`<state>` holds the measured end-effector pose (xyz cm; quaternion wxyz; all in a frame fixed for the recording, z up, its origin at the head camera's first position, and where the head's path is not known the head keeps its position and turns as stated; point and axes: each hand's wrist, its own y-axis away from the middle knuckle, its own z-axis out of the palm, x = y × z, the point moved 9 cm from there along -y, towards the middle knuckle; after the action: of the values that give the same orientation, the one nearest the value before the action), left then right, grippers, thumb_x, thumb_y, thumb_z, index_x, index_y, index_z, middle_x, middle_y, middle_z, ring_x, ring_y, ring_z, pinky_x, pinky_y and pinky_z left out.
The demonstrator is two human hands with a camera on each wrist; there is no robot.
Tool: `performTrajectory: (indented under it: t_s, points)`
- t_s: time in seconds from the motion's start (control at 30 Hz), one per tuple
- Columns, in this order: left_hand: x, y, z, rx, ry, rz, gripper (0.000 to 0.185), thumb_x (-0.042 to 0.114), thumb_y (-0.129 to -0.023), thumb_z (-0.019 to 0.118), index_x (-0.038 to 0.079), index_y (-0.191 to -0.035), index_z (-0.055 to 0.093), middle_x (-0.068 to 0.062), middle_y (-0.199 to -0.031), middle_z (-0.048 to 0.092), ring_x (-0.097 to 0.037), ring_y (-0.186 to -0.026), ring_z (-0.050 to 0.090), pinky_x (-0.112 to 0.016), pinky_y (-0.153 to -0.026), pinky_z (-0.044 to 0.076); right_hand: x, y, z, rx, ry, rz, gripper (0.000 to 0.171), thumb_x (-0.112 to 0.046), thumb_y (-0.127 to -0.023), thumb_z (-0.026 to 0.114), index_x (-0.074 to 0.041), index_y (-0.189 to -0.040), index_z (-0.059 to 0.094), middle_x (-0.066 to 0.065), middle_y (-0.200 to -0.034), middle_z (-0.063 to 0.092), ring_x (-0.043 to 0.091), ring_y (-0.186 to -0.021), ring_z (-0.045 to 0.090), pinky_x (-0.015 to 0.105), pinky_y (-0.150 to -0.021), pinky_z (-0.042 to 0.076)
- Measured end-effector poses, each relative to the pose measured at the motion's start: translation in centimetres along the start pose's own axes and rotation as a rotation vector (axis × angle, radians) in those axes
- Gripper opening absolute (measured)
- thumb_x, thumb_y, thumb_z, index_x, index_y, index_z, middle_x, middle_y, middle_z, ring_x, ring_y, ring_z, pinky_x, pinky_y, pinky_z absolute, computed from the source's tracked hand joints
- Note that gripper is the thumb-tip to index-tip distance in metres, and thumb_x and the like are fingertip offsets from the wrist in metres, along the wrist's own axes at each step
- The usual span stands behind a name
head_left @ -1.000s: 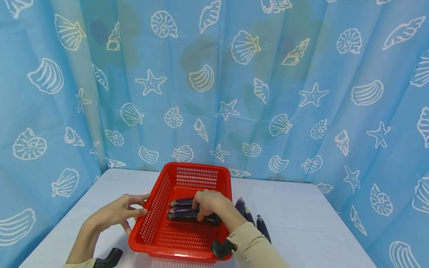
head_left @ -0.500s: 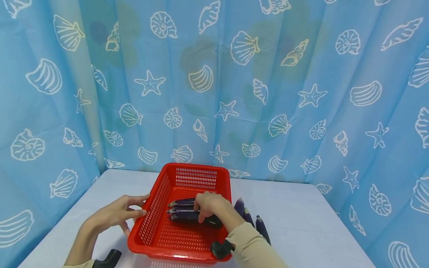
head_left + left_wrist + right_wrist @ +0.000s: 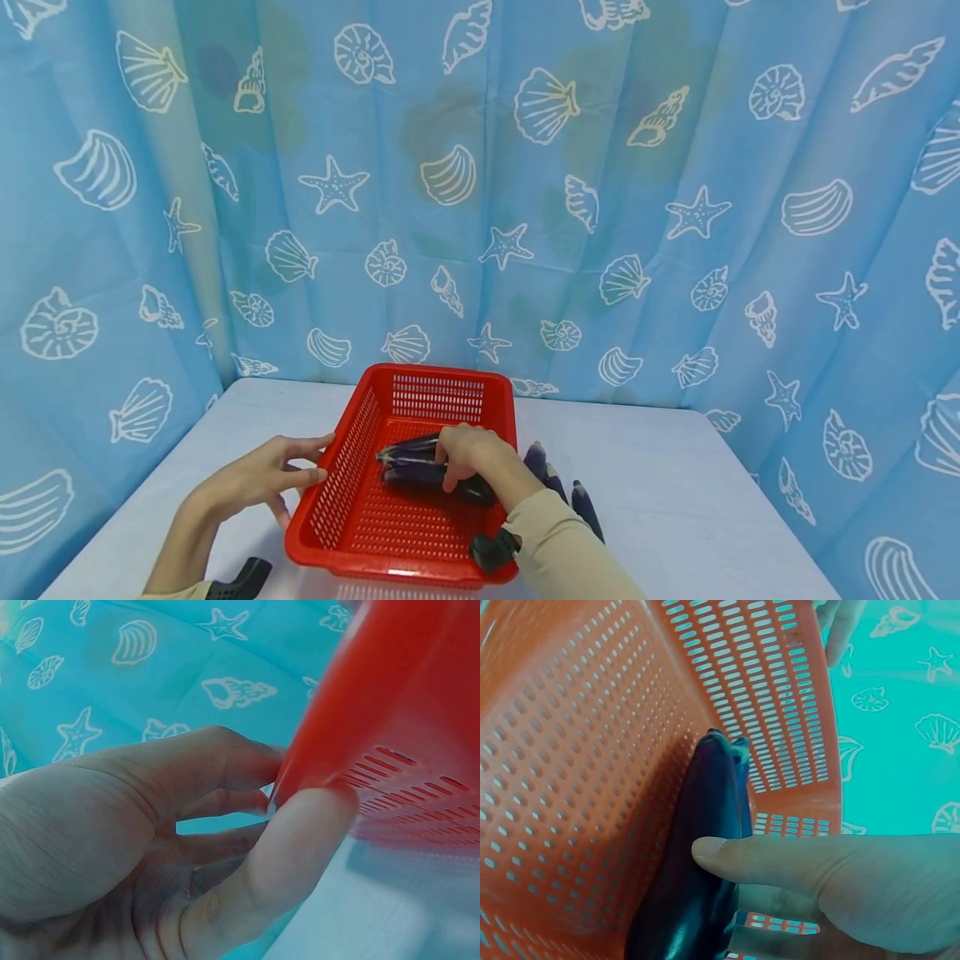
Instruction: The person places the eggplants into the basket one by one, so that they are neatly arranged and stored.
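Left hand (image 3: 255, 481): unmoved since a second ago, fingers relaxed, fingertips and thumb touching the outer wall of the red basket (image 3: 341, 467); the left wrist view shows that contact closely. Right hand (image 3: 468, 454): inside the basket, fingers curled around the eggplants (image 3: 420, 465), their far ends lifted slightly, so the work reads as arranging. The right wrist view shows thumb (image 3: 780, 859) across the nearest eggplant. Beyond the right hand's fingers, outside the basket: more eggplants (image 3: 562, 492) on the table (image 3: 675, 500).

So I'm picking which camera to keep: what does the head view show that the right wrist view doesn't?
Only the head view shows the eggplants on the table beside the basket, the table and the whole left hand at the basket's left rim. Only the right wrist view shows the right thumb pressed along the held eggplant. Both show the red basket and the right hand gripping eggplants inside it.
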<state>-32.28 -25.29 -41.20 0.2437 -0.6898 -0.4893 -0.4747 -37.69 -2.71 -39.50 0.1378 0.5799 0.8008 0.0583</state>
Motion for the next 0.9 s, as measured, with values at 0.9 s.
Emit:
performTrajectory:
  t_s: [0.9]
  points:
    - [0.08, 0.02, -0.02, -0.011, 0.017, 0.014, 0.071, 0.025, -0.094, 0.066, -0.002, -0.151, 0.033, -0.025, -0.131, 0.059, -0.024, -0.093, 0.072, -0.045, -0.062, 0.061, -0.19, -0.60, 0.13, 0.025, 0.015, 0.013, 0.038, -0.020, -0.075, 0.085, -0.020, -0.110, 0.072, 0.001, -0.102, 0.065, 0.019, -0.087, 0.054, 0.041, -0.091, 0.055]
